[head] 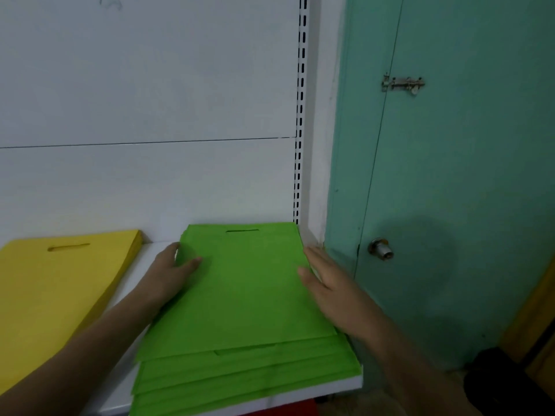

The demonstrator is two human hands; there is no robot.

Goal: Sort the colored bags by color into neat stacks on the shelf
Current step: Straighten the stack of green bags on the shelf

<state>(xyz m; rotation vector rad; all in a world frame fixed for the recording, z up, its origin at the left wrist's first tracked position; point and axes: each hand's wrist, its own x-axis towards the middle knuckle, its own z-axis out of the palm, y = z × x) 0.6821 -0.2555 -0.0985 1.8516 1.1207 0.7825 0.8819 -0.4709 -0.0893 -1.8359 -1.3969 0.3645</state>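
Note:
A stack of green bags (pixel 243 295) lies on the right end of the white shelf (pixel 315 385), its lower bags fanned out toward the front edge. The top bag has a cut-out handle slot at its far end. My left hand (pixel 171 274) rests at the stack's left edge, thumb on top of the top bag. Along the stack's right edge my right hand (pixel 327 283) lies with straight fingers against the bags. A stack of yellow bags (pixel 60 289) sits on the shelf to the left.
A white back panel and a slotted upright (pixel 300 115) rise behind the shelf. To the right stands a teal door (pixel 450 175) with a knob (pixel 380 249) and a bolt latch (pixel 402 84). A dark object (pixel 510 382) lies on the floor at lower right.

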